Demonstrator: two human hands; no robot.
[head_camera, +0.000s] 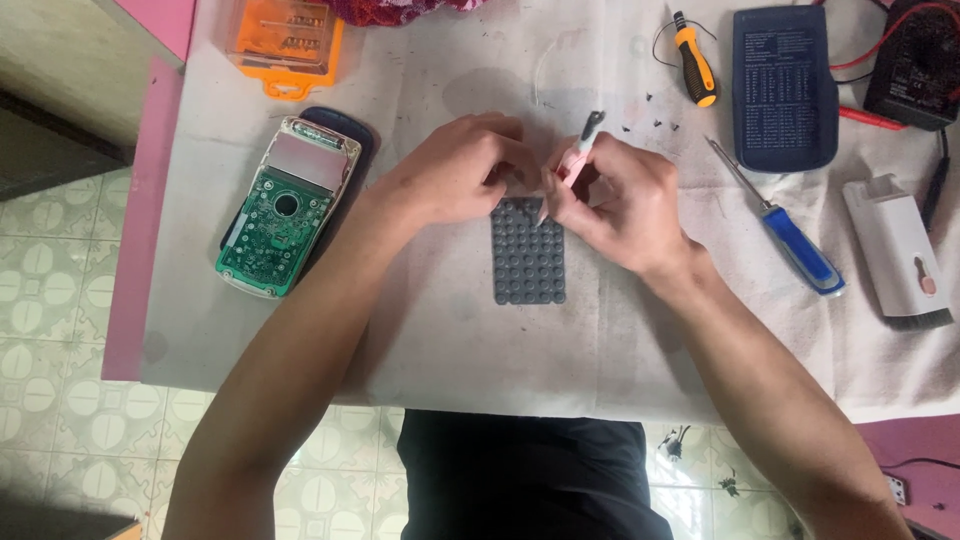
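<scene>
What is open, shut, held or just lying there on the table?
Calculator: opened, green circuit board showing.
Grey button mat: lying flat, both hands on its top edge.
Left hand: pinching the mat.
Right hand: holding pink tool.
Blue screwdriver: lying loose.
Orange box: shut.

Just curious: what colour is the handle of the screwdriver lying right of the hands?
Blue, seen in the head view: screwdriver.

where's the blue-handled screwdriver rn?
Head view, right side of the white cloth: the blue-handled screwdriver lies diagonally between the right hand and the white box, below the dark blue cover.
</scene>
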